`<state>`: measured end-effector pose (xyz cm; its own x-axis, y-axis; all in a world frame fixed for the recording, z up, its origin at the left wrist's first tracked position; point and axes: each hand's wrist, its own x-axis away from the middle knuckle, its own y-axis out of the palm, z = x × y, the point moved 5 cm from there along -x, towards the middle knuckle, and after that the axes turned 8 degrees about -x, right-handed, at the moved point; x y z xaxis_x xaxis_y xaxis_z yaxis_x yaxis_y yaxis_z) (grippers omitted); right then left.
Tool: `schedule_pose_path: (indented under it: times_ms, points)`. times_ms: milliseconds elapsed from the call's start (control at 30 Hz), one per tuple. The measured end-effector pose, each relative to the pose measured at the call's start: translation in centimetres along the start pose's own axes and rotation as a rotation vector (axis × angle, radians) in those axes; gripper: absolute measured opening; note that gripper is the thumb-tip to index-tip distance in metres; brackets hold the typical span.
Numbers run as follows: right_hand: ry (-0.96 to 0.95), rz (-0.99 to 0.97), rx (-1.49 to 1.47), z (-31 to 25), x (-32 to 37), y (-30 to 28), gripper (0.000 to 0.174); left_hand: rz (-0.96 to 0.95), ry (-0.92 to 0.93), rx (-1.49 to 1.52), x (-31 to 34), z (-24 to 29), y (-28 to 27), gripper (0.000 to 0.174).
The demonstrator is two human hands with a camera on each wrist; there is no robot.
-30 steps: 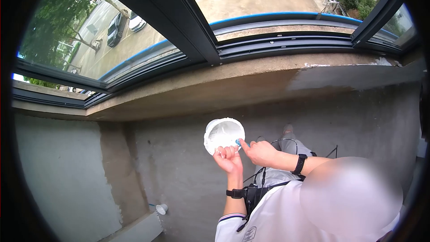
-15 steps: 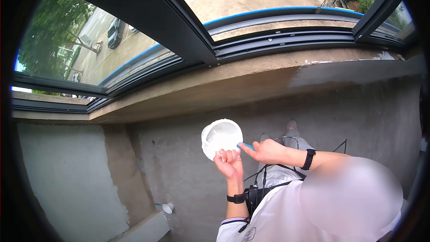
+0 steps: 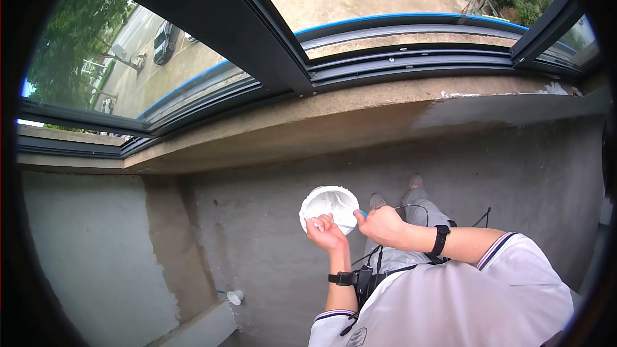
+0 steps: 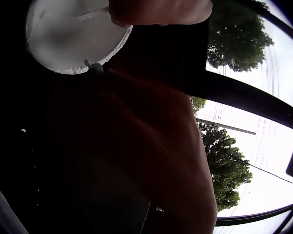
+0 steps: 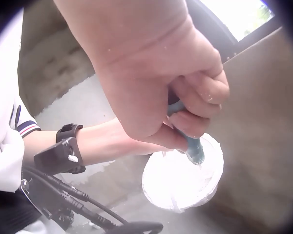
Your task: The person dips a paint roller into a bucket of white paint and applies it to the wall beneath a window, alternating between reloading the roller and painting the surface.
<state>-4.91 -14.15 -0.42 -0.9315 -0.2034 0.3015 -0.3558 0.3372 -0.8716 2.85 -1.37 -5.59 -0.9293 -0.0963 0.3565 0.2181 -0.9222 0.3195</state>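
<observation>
A white bucket (image 3: 331,189) with crusted edges hangs in front of the person, its mouth turned up toward the head camera. My left hand (image 3: 329,236) grips it at the near rim, fingers curled over the edge. White paste coats its inside. In my right hand (image 3: 384,226) is a blue-handled tool (image 5: 195,152), its handle held in curled fingers. The handle end points into the bucket's mouth in the right wrist view, and the tool's working end is hidden there. In the left wrist view the bucket's rim (image 4: 73,71) shows beside the dark right hand (image 4: 171,141).
A dark window frame (image 3: 257,32) and a concrete sill (image 3: 360,104) run across the far side. Low at the left, a small white cup (image 3: 235,297) with a blue stick stands by a pale ledge (image 3: 205,328). Black cables (image 5: 88,209) hang at the waist.
The bucket and left hand have moved slightly right and down. My right hand has turned over and moved with them, still holding the blue handle at the rim.
</observation>
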Motion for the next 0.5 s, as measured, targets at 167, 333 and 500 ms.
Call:
schedule_pose_path:
  times_ms: [167, 333, 500]
  points:
    - [0.031, -0.019, 0.012, -2.2, -0.7, -1.3, 0.054, -0.074, 0.104, -0.010, -0.8, 0.6, -0.2, 0.044]
    - [0.047, -0.112, -0.054, -2.6, 0.0, -3.5, 0.056, -0.049, 0.115, 0.032, -1.3, 0.8, -0.1, 0.044]
    - [-0.012, 0.109, 0.057, -0.9, 4.1, -4.5, 0.058, -0.050, 0.080, 0.097, -1.2, 1.6, 0.3, 0.044]
